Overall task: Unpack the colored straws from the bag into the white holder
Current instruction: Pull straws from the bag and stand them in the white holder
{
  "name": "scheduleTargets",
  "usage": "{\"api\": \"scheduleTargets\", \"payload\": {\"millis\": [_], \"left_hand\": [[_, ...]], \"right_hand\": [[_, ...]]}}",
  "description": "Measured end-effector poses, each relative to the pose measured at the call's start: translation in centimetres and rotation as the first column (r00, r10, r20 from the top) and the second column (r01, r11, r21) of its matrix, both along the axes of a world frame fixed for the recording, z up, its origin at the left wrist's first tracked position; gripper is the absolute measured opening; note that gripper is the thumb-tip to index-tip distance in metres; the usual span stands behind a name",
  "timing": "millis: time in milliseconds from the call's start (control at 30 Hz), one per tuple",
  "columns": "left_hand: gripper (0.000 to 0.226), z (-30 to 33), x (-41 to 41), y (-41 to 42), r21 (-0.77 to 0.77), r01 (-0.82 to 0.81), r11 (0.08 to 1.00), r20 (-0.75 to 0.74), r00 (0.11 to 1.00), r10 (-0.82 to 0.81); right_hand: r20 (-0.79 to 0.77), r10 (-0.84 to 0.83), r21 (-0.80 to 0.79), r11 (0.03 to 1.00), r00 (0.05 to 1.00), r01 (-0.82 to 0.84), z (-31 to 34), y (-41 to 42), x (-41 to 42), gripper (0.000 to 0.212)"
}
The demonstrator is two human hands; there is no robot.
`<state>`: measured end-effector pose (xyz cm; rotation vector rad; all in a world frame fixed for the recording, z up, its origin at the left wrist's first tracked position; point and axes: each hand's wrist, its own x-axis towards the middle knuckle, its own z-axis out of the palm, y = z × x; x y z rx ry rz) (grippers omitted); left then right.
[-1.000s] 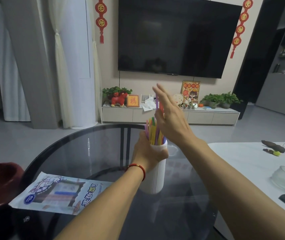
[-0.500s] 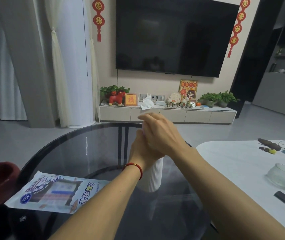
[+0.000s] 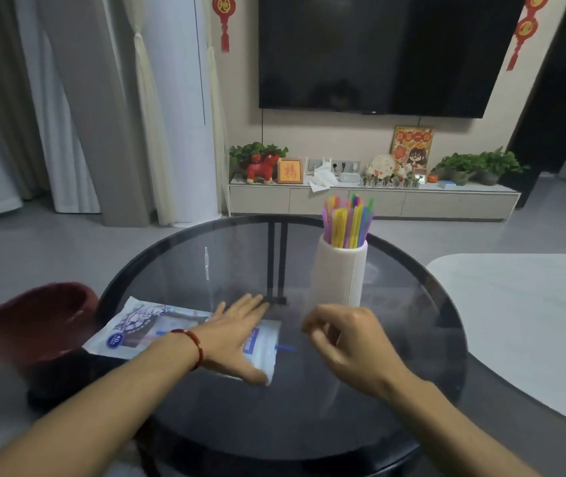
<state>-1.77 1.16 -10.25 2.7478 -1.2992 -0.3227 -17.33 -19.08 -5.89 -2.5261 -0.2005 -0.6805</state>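
A white ribbed holder (image 3: 340, 274) stands upright on the round dark glass table (image 3: 412, 339), filled with several colored straws (image 3: 347, 220) that stick out of its top. The flat printed bag (image 3: 143, 330) lies on the table's left side. My left hand (image 3: 236, 333) rests flat on the bag's right end, fingers spread. A blue straw (image 3: 285, 347) pokes out of the bag's mouth. My right hand (image 3: 347, 342) hovers just right of the bag and in front of the holder, fingers loosely curled with nothing visible in them.
A dark red round seat (image 3: 33, 321) sits left of the table. A white table (image 3: 522, 321) stands to the right with small items at its far edge. A TV cabinet (image 3: 371, 201) with plants and ornaments lines the back wall.
Both hands have left the holder and come down toward me. The left one now lies on the bag, the right one hangs beside it. The straws in the holder are now uncovered.
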Motion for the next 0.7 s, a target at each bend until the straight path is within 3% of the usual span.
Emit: {"api": "scheduleTargets", "payload": {"millis": [67, 133, 267, 433, 567, 700], "left_hand": [[0.137, -0.1, 0.5, 0.2, 0.184, 0.024, 0.983, 0.028, 0.999, -0.03], [0.136, 0.3, 0.3, -0.8, 0.246, 0.045, 0.968, 0.03, 0.998, -0.054], [0.125, 1.0, -1.3, -2.6, 0.356, 0.088, 0.931, 0.188, 0.969, -0.163], [0.111, 1.2, -2.9, -2.5, 0.343, 0.125, 0.931, 0.43, 0.86, -0.274], [0.111, 1.6, -3.7, -1.9, 0.296, 0.125, 0.947, 0.445, 0.859, -0.252], [0.113, 3.4, -4.5, -1.7, 0.245, 0.161, 0.956, 0.497, 0.826, -0.266]], "right_hand": [[-0.127, -0.091, 0.16, 0.981, 0.988, 0.11, -3.4, 1.0, 0.5, 0.017], [-0.229, -0.182, 0.338, 0.906, 0.956, 0.253, -6.3, 1.7, 1.1, 0.018], [-0.323, -0.269, 0.388, 0.837, 0.908, 0.386, -8.7, 2.3, 1.9, 0.015], [-0.332, -0.278, 0.41, 0.818, 0.901, 0.404, -8.7, 1.9, 2.3, 0.019], [-0.337, -0.226, 0.431, 0.826, 0.914, 0.363, -8.9, 2.2, 2.3, 0.023], [-0.414, -0.104, 0.569, 0.746, 0.904, 0.347, -9.1, 2.7, 2.1, 0.033]]}}
